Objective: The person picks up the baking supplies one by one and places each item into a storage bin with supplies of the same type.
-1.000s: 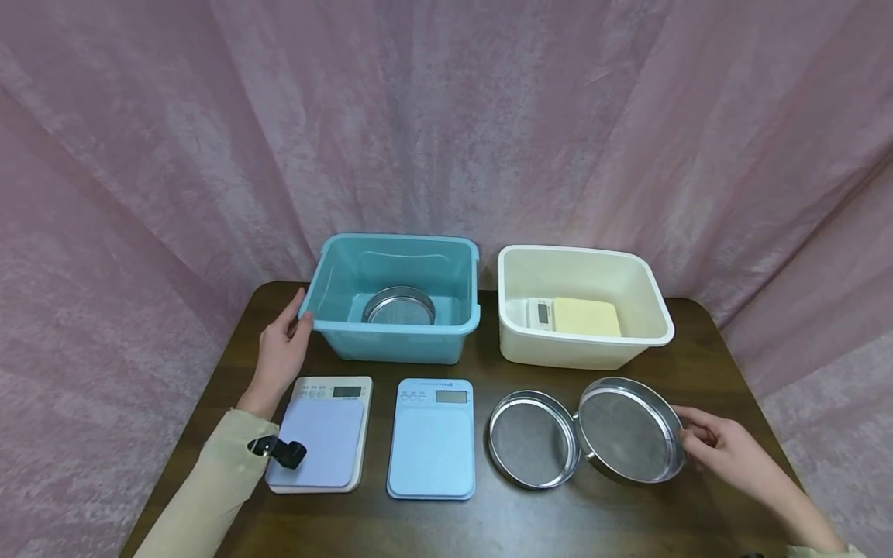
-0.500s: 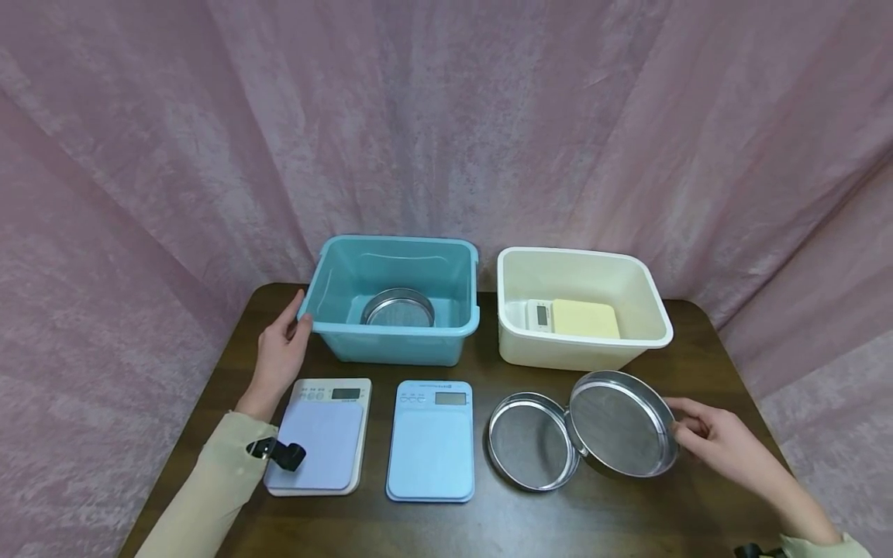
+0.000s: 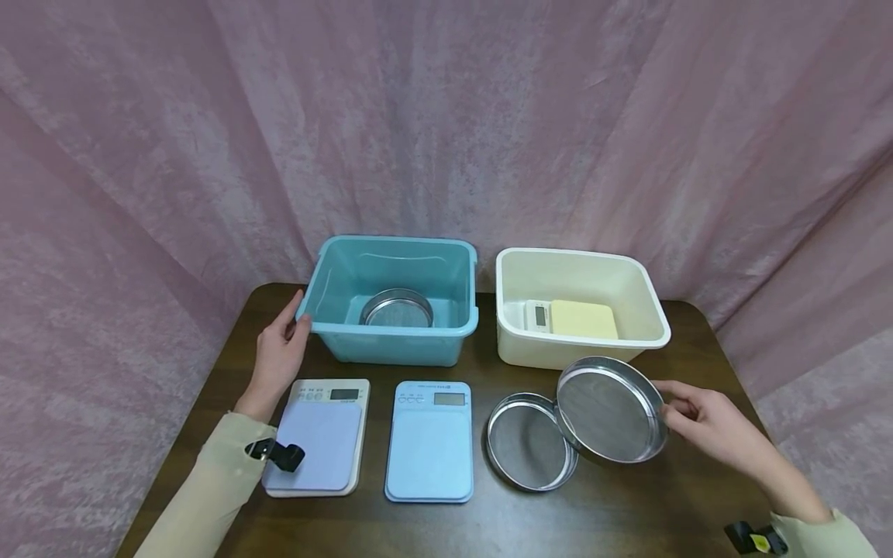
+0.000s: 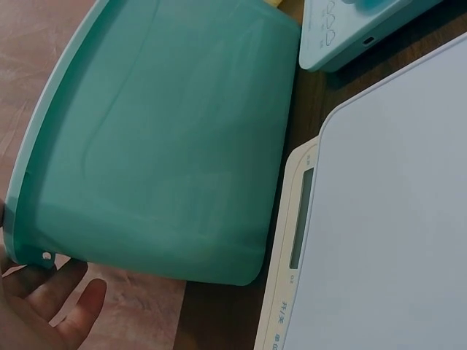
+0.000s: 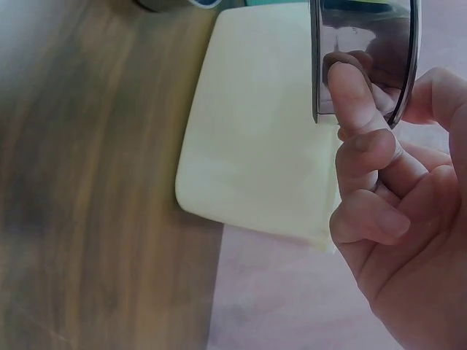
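Note:
My right hand (image 3: 705, 418) pinches the rim of a round metal sieve (image 3: 611, 410), which is tilted above the table near the cream bin (image 3: 558, 353). In the right wrist view, thumb and fingers hold the sieve's steel wall (image 5: 368, 44). A second sieve (image 3: 530, 446) lies on the table, partly overlapped by the held one. With its fingers fairly straight, my left hand (image 3: 277, 356) touches the near left corner of the blue bin (image 3: 394, 349). Inside that bin sits another sieve (image 3: 398, 312). The left wrist view shows the fingers (image 4: 55, 288) at the bin's rim.
A kitchen scale with a lilac platform (image 3: 321, 442) stands by my left forearm, and a light blue scale (image 3: 429, 449) to its right. A yellow-topped scale (image 3: 584, 319) lies in the cream bin. Pink curtain (image 3: 446, 116) hangs behind the dark wooden table (image 3: 460, 535).
My right hand has lifted the sieve and moved it left and toward the cream bin, so it now overlaps the second sieve in view. The left hand stays at the blue bin.

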{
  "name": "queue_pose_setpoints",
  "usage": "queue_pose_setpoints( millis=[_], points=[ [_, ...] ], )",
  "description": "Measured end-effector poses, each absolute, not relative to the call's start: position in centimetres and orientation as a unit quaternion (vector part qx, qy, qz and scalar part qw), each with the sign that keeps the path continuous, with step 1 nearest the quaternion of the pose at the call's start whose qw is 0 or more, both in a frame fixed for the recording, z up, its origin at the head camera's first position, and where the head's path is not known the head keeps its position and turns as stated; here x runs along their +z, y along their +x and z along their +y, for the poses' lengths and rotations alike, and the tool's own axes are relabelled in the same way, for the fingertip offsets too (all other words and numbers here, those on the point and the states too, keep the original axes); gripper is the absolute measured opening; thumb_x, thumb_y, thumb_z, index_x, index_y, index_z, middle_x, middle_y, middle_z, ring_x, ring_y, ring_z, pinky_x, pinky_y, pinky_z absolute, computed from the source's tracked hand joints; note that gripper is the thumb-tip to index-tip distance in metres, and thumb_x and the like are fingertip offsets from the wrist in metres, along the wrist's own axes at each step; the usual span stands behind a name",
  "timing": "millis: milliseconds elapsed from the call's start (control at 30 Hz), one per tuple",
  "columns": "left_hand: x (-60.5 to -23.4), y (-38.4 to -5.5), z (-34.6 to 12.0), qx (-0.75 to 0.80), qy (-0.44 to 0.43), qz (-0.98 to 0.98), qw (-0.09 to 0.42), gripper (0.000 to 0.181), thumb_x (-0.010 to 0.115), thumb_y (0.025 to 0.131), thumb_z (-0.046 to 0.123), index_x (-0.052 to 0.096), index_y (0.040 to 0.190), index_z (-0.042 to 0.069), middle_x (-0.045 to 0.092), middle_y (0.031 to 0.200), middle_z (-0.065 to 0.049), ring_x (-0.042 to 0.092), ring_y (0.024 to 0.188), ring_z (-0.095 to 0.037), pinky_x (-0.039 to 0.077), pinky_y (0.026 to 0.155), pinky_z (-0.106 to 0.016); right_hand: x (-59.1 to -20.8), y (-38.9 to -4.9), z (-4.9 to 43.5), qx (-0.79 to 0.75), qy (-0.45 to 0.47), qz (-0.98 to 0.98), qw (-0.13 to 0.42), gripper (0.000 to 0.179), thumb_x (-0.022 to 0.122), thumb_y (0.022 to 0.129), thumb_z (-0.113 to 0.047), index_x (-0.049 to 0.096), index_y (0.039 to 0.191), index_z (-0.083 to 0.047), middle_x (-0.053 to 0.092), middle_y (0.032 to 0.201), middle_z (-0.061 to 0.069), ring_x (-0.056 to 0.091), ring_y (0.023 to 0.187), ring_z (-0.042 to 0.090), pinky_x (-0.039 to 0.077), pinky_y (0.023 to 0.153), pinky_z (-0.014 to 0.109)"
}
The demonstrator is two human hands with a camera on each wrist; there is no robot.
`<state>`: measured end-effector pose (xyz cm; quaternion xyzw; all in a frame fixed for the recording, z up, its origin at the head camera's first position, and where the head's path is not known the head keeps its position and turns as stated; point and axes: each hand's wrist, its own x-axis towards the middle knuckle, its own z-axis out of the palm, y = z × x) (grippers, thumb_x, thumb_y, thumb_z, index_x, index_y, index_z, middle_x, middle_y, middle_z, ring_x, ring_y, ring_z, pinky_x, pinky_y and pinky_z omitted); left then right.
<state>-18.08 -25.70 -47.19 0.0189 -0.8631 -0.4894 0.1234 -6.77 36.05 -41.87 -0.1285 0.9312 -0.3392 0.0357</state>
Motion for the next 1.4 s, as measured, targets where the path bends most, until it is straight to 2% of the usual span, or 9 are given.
queue_pose_setpoints(
  millis=[100,267,467,533,767,933,1133,1300,1400],
  points=[
    [-47.2,-18.0,-25.8,-0.492,0.020,-0.862,0.125,0.053,0.050,0.111,0.030,0.040,0.162,0.018,0.048,0.158,-0.017,0.054,0.135,-0.030,0.048,0.106,-0.035,-41.4,-7.2,35.6,-0.340,-0.132,0.930,0.039,0.034,0.061,0.098,-0.001,0.066,0.132,0.002,0.047,0.061,-0.015,0.037,0.049,-0.001,0.034,0.042,0.024],
    [-47.3,-18.1,-25.7,-0.493,0.013,-0.861,0.126,0.053,0.050,0.111,0.031,0.040,0.161,0.017,0.048,0.157,-0.017,0.054,0.135,-0.030,0.049,0.104,-0.030,-40.8,-7.9,35.1,-0.342,-0.138,0.928,0.046,0.036,0.061,0.099,-0.002,0.065,0.134,0.001,0.051,0.061,-0.013,0.040,0.050,0.000,0.035,0.043,0.024],
    [-47.2,-18.0,-25.7,-0.496,0.014,-0.860,0.122,0.054,0.050,0.111,0.032,0.039,0.162,0.016,0.048,0.157,-0.019,0.053,0.136,-0.030,0.047,0.107,-0.046,-40.0,-8.8,34.3,-0.336,-0.150,0.929,0.038,0.036,0.061,0.097,-0.002,0.066,0.132,0.000,0.055,0.064,-0.015,0.036,0.050,-0.001,0.034,0.043,0.024],
    [-47.2,-18.0,-25.7,-0.495,0.017,-0.860,0.122,0.054,0.050,0.111,0.032,0.039,0.162,0.016,0.048,0.157,-0.019,0.053,0.136,-0.030,0.046,0.107,-0.048,-39.7,-9.1,34.0,-0.336,-0.156,0.928,0.035,0.037,0.061,0.096,-0.002,0.066,0.133,-0.001,0.056,0.065,-0.015,0.035,0.051,-0.001,0.033,0.044,0.024],
    [-47.2,-18.0,-25.7,-0.497,0.019,-0.859,0.121,0.054,0.050,0.111,0.032,0.039,0.162,0.018,0.047,0.157,-0.019,0.053,0.136,-0.030,0.046,0.107,-0.046,-38.8,-10.5,33.0,-0.333,-0.178,0.926,0.024,0.039,0.060,0.094,0.001,0.069,0.132,-0.005,0.049,0.063,-0.015,0.032,0.053,-0.002,0.032,0.045,0.024],
    [-47.2,-18.0,-25.7,-0.491,0.022,-0.862,0.125,0.054,0.050,0.111,0.031,0.041,0.161,0.014,0.048,0.157,-0.018,0.054,0.135,-0.031,0.047,0.107,-0.042,-38.1,-11.7,32.3,-0.326,-0.176,0.928,0.021,0.038,0.059,0.093,0.001,0.068,0.129,0.001,0.052,0.065,-0.013,0.033,0.053,-0.001,0.032,0.047,0.024],
    [-47.3,-18.1,-25.8,-0.485,0.020,-0.864,0.130,0.053,0.050,0.111,0.030,0.041,0.161,0.016,0.048,0.157,-0.018,0.054,0.135,-0.031,0.049,0.105,-0.033,-37.4,-13.0,31.7,-0.330,-0.170,0.928,0.020,0.038,0.058,0.093,-0.001,0.067,0.130,0.005,0.050,0.063,-0.011,0.032,0.051,0.000,0.031,0.046,0.025],
    [-47.3,-18.2,-25.7,-0.485,0.018,-0.865,0.132,0.053,0.050,0.111,0.028,0.041,0.160,0.012,0.048,0.157,-0.019,0.055,0.134,-0.032,0.048,0.106,-0.038,-37.1,-13.9,31.2,-0.328,-0.166,0.930,0.026,0.039,0.057,0.094,-0.003,0.065,0.132,0.005,0.047,0.062,-0.011,0.033,0.051,0.001,0.031,0.047,0.025],
    [-47.2,-18.2,-25.7,-0.482,0.018,-0.866,0.130,0.053,0.050,0.111,0.028,0.041,0.160,0.011,0.049,0.156,-0.019,0.055,0.134,-0.032,0.049,0.104,-0.030,-36.8,-14.4,30.8,-0.329,-0.163,0.930,0.038,0.042,0.055,0.095,-0.004,0.063,0.134,0.007,0.048,0.062,-0.010,0.037,0.051,0.003,0.032,0.047,0.024]
  ],
)
